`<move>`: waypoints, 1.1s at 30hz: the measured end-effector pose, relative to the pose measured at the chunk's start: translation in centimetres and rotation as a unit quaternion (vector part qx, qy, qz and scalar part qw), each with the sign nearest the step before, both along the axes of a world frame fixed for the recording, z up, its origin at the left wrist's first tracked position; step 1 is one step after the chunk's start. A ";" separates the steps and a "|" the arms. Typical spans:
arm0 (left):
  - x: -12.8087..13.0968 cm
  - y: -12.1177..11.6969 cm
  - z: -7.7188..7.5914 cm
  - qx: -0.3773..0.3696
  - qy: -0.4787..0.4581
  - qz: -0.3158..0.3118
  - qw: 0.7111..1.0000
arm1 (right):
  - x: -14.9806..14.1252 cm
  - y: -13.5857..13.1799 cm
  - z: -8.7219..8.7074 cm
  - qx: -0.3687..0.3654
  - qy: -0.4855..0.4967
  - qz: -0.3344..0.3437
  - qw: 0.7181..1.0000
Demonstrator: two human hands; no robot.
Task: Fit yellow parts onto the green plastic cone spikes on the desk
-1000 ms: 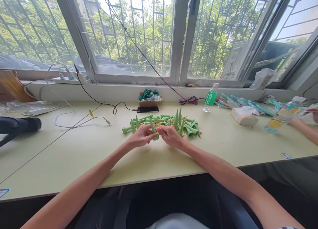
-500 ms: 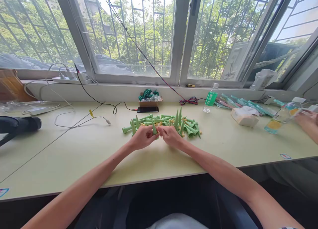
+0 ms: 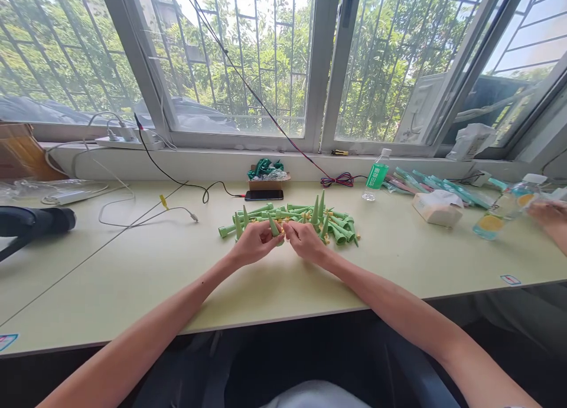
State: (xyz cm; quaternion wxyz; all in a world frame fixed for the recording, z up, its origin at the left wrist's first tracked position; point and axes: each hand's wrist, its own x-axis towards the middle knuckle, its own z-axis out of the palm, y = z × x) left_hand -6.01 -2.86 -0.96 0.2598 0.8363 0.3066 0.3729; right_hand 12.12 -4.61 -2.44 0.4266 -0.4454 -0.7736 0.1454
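My left hand (image 3: pixel 253 244) is closed around a green plastic spike (image 3: pixel 273 226), whose tapered tip points up and leans slightly left. My right hand (image 3: pixel 305 242) meets it from the other side, its thumb and forefinger pinched on a small yellow piece (image 3: pixel 282 232) at the spike's side. Fingers hide most of that piece. Right behind both hands lies a pile of green plastic spikes (image 3: pixel 340 234), with yellow bits among them. Some spikes stand upright, such as the tall spike (image 3: pixel 315 210) beside my right hand.
Behind the pile are a phone (image 3: pixel 264 195) and a small box (image 3: pixel 267 178). A water bottle (image 3: pixel 375 178), a tissue pack (image 3: pixel 437 207) and a second bottle (image 3: pixel 491 219) stand to the right, near another person's hand (image 3: pixel 551 216). Cables (image 3: pixel 128 222) cross the table's left side.
The spike in my left hand has tilted a little to the left. Both hands stay together in nearly the same place.
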 end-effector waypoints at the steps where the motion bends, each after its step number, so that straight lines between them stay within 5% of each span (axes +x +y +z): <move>1: 0.0 0.0 0.0 0.021 0.009 0.004 1.000 | 0.0 0.0 0.0 0.002 -0.004 0.000 1.000; 13: -0.2 0.2 -0.6 0.156 0.077 0.021 0.985 | 0.0 0.1 -0.2 0.001 -0.026 0.006 1.000; 33: -0.1 0.3 -0.8 0.127 0.077 0.013 0.989 | 0.0 0.0 0.0 -0.003 -0.022 -0.011 1.000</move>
